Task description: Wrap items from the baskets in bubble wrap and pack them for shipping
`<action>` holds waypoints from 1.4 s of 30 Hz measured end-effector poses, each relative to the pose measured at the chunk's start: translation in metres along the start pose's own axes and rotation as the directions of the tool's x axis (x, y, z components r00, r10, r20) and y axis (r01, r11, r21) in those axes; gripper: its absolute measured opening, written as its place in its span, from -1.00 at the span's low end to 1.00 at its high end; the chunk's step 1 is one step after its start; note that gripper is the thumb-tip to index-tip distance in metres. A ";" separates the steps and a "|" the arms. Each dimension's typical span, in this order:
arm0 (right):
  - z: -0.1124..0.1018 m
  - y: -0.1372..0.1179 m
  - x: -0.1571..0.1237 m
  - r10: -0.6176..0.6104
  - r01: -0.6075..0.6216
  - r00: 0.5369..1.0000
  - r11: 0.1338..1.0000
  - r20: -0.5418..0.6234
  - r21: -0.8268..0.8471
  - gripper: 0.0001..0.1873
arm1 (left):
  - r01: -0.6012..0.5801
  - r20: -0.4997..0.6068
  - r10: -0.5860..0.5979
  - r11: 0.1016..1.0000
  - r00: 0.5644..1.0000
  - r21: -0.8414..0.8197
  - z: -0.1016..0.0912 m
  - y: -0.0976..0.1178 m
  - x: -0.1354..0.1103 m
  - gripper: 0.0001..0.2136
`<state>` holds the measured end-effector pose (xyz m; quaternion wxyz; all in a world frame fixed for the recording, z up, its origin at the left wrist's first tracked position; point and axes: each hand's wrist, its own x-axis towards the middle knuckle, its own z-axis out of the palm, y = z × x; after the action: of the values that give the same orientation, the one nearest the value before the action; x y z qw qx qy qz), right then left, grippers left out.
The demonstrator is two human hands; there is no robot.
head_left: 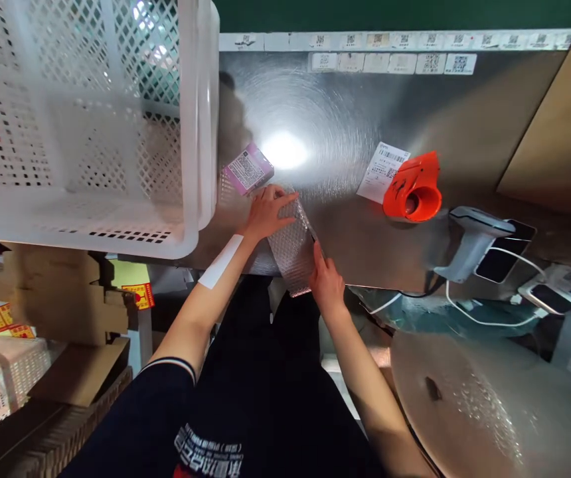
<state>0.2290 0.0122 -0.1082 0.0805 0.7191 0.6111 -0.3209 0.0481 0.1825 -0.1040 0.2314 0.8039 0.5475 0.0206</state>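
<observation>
A sheet of bubble wrap [293, 249] is laid over the near edge of the surface [355, 219]. It is pressed flat by the left hand [265, 212], whose fingers are spread, and its right edge is pinched by the right hand [326, 282]. A pink box [247, 169] lies just beyond. Wrapping seems to be at the laying-out step. For the next move, the box would need to be set onto the sheet.

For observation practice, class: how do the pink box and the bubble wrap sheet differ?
The pink box is opaque and labelled; the bubble wrap sheet is clear and bubbled. Left hand and right hand touch the sheet, which overhangs the table; the box lies wholly on it.
</observation>
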 end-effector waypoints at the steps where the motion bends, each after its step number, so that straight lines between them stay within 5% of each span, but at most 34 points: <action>1: 0.002 0.003 -0.004 0.007 -0.007 1.000 1.000 0.009 -0.004 -0.25 | 0.000 -0.002 0.000 1.000 1.000 0.001 0.000 0.000 0.000 -0.45; 8: 0.027 0.031 -0.048 0.032 -0.032 0.999 0.999 0.010 -0.040 -0.28 | 0.010 0.011 -0.010 1.000 1.000 0.024 0.000 -0.002 0.001 -0.42; 13: 0.059 0.076 -0.110 0.089 -0.088 0.994 0.996 0.071 -0.022 -0.27 | 0.012 0.036 -0.013 0.999 0.999 0.044 0.000 -0.002 0.001 -0.42; 16: 0.074 0.103 -0.152 0.182 -0.198 0.968 0.977 0.173 0.079 -0.34 | 0.017 0.064 -0.020 0.998 0.998 0.058 -0.002 -0.004 0.002 -0.42; 18: 0.078 0.108 -0.165 0.221 -0.247 0.967 0.939 0.130 0.239 -0.37 | 0.014 0.060 -0.018 0.997 0.998 0.071 -0.003 -0.004 0.003 -0.41; 22: 0.065 0.082 -0.123 0.300 -0.166 0.946 0.779 -0.126 0.605 -0.39 | 0.037 0.025 -0.040 0.996 0.999 0.085 -0.003 0.005 -0.006 -0.41; 25: 0.046 0.053 -0.060 0.347 -0.153 0.928 0.689 -0.137 0.709 -0.42 | 0.117 -0.064 -0.110 0.987 0.992 0.114 0.008 0.022 -0.027 -0.36; 29: 0.019 0.036 -0.015 0.334 -0.215 0.941 0.705 -0.049 0.676 -0.60 | 0.242 -0.145 -0.217 0.953 0.965 0.184 0.030 0.035 -0.054 -0.16; 33: -0.017 0.060 -0.016 0.362 -0.209 0.922 0.767 -0.140 0.607 -0.59 | 0.184 -0.097 -0.165 0.952 0.982 0.245 0.034 0.032 -0.059 -0.14; 36: -0.055 0.110 -0.029 0.480 -0.239 0.826 0.773 -0.296 0.587 -0.47 | 0.099 -0.020 -0.097 0.951 0.995 0.294 0.028 0.027 -0.054 -0.17; 38: -0.076 0.158 -0.045 0.575 -0.215 0.693 0.741 -0.436 0.636 -0.38 | 0.079 0.014 -0.088 0.945 0.996 0.317 0.024 0.027 -0.050 -0.18; 42: -0.080 0.263 -0.098 0.800 -0.076 0.215 0.586 -0.560 0.807 -0.25 | 0.088 -0.007 -0.091 0.937 0.996 0.337 0.014 0.029 -0.043 -0.27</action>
<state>0.4984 -0.0921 -0.0638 -0.4152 0.8981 0.1444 -0.0133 0.0604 0.1307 -0.0951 0.0938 0.8059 0.5780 -0.0874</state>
